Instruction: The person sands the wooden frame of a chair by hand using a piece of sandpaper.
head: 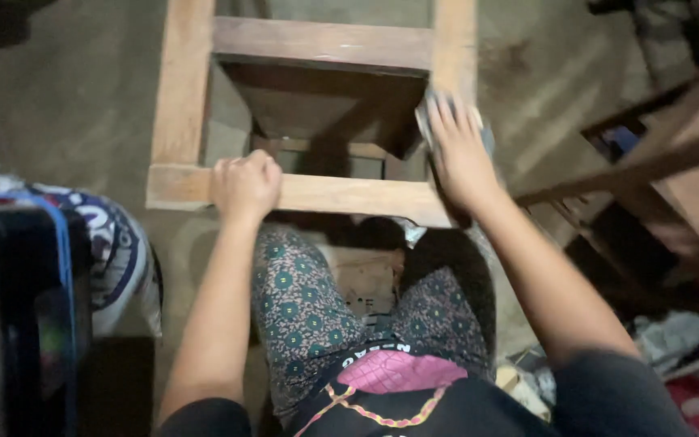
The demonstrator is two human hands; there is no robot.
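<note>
Sanding pad [429,109], grey and half hidden, sits pressed under the right hand [456,150], flat against the right upright of a bare wooden frame [301,193]. Right grip: fingers spread flat over the pad, pressing rather than clenched. Left hand [244,184] is a closed fist clamped on the frame's near crossbar, steadying it. The near crossbar and uprights look pale; the far rail and inner panel look darker, so the sanding seems partway done. Patterned trousers [301,299] below both grips; a bag [82,243] left of the left grip; timber pieces [657,154] right of the right grip.
</note>
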